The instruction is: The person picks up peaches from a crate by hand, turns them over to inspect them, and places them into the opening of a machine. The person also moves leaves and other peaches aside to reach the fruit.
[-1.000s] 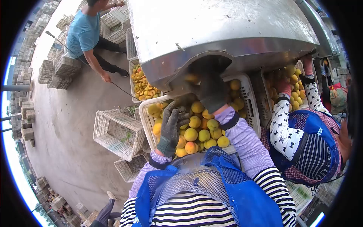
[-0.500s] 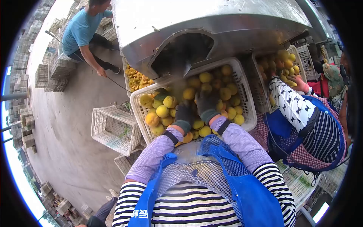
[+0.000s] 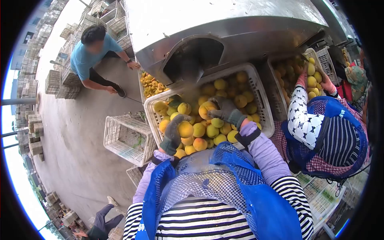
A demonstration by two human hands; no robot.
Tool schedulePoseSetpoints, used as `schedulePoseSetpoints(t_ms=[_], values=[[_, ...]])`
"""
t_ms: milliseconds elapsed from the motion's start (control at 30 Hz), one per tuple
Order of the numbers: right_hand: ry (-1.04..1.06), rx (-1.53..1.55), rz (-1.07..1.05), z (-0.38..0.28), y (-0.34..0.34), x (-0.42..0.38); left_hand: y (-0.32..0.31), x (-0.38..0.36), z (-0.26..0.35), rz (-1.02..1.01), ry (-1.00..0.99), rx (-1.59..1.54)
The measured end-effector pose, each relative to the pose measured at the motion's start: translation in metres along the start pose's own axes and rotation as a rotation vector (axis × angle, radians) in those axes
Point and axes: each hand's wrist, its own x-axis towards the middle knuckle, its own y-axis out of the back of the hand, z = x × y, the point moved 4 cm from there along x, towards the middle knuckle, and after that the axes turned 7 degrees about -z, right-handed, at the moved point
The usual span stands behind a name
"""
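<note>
A white plastic crate [image 3: 262,94] full of yellow peaches [image 3: 213,132] stands in front of me. My left hand [image 3: 173,135], in a dark glove, curls around a yellow peach [image 3: 185,129] at the crate's near left side. Over the middle of the crate, my gloved right hand [image 3: 227,111] grips a larger orange-yellow peach [image 3: 207,110], thumb and fingers on its right side. A green leaf [image 3: 174,100] lies among the fruit at the back left.
A metal machine with a dark opening [image 3: 193,58] overhangs the crate's far side. Left are halved fruit [image 3: 153,85], an empty crate [image 3: 130,140] and a person in a blue shirt [image 3: 93,56]. At right, a co-worker [image 3: 332,132] handles peaches in another crate [image 3: 276,94].
My hands have moved apart from the middle of the pile, and each now has a peach. The blue-shirted person has turned and reached toward the machine. The co-worker's hands have shifted.
</note>
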Motion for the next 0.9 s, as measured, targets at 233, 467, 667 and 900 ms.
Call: schedulePoseSetpoints(t_ms=[233,467,667,900], values=[[0.153,0.386,-0.026,-0.086,0.006,-0.037,-0.030,0.011,0.071,-0.061,0.035,-0.928],[0.241,-0.101,0.365,-0.110,-0.003,-0.047,-0.025,0.021,0.080,-0.106,0.027,-0.511],[0.235,-0.464,0.639,-0.145,0.035,0.009,-0.016,0.036,0.062,0.002,0.094,-0.779],[0.303,-0.499,0.623,-0.156,0.055,0.101,-0.002,0.029,0.055,0.145,0.074,-0.665]])
